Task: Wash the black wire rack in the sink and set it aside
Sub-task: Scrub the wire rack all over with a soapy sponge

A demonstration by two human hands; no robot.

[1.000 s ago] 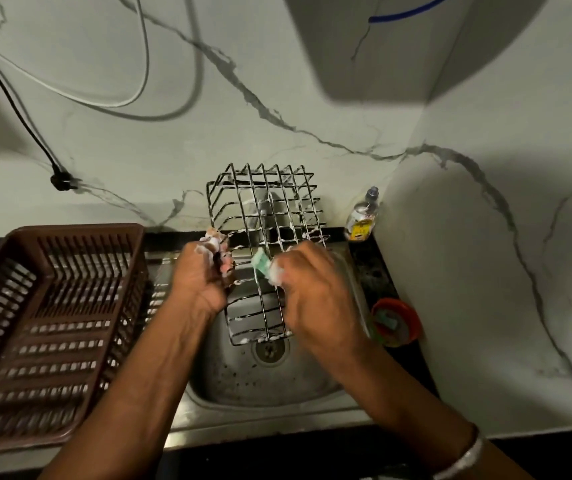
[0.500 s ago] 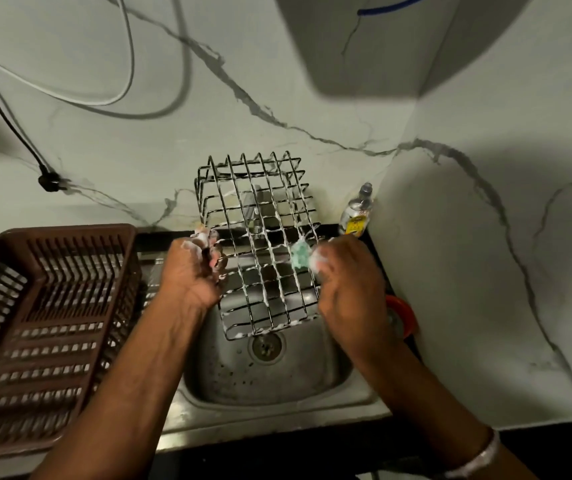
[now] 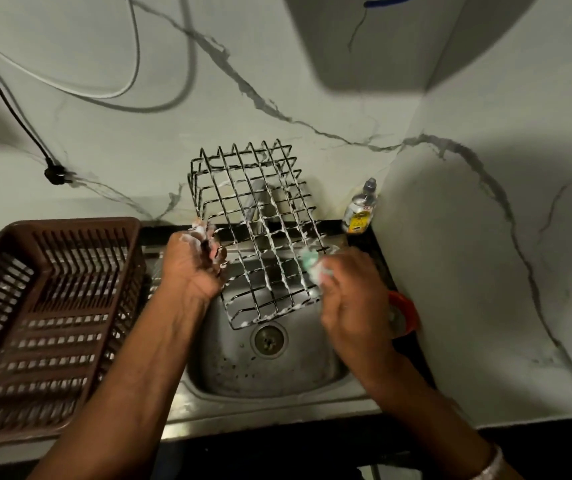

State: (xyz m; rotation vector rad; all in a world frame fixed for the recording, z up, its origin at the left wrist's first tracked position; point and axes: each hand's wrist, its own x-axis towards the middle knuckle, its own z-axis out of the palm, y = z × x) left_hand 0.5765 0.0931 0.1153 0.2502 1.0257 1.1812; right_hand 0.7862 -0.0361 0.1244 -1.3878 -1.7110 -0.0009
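A person is scrubbing a black wire rack [image 3: 260, 237] over a small steel sink [image 3: 267, 375] set into a dark desk [image 3: 378, 237] in the corner of a dimly lit kitchen. The rack is standing tilted above the sink's basin, its lower edge hanging just over the drain [image 3: 269, 339] and its top leaning toward the wall behind the sink, with white suds clinging to the wires. The left hand [image 3: 194, 268], streaked with foam, is gripping the rack's edge on the sink's left side, its fingers curled round the wires. The right hand [image 3: 350, 299] is clutching a green sponge [image 3: 312, 268] in closed fingers and pressing it to the rack's edge on the sink's right side; a pale bracelet [image 3: 492, 462] is circling that wrist. A brown slotted plastic basket [image 3: 69, 230] is sitting on the desk just left of the sink. At the sink's far right corner a small bottle [image 3: 360, 211] with a yellow label is standing upright, and a red bowl [image 3: 407, 313] is resting beside the sink's right rim, partly hidden by the right hand. White walls veined with grey are meeting behind and to the right of the sink, and white and black cables are looping across the wall up and to the left of the sink, the black one ending at a plug [image 3: 55, 174].
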